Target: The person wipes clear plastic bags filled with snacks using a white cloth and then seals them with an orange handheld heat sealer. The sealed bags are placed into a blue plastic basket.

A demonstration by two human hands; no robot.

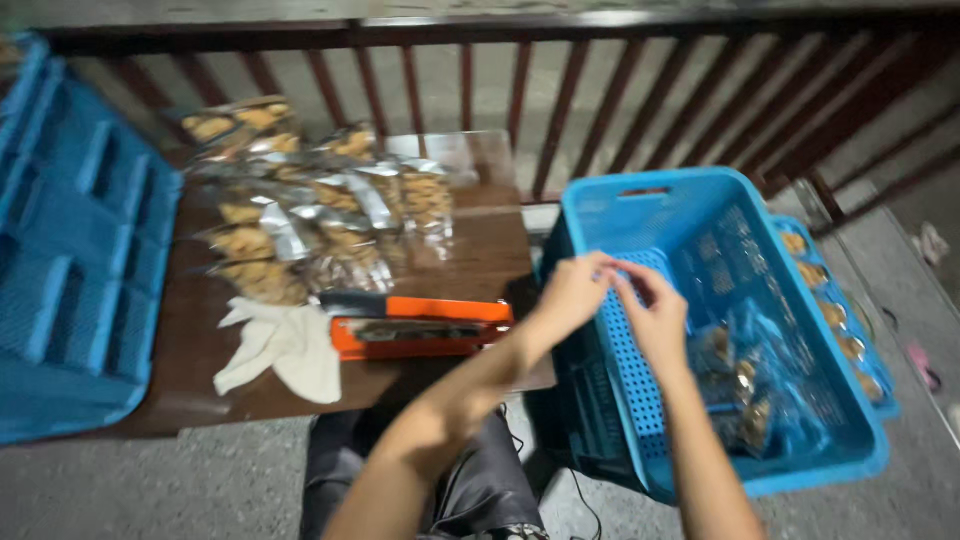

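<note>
Both hands, left hand (572, 292) and right hand (655, 318), meet over the blue crate (700, 200) at right; fingers together, pinching something too blurred to name. I think steady grip helps.

Both forearms are bare, with no sleeves, rings or watch visible on the left hand (572, 293) or right hand (655, 318); dark glossy trousers cover the lap below them.

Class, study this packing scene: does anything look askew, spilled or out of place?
The blue plastic crate beneath the left hand and right hand sits tilted. The white cloth lies crumpled beside the orange bag sealer.
</note>
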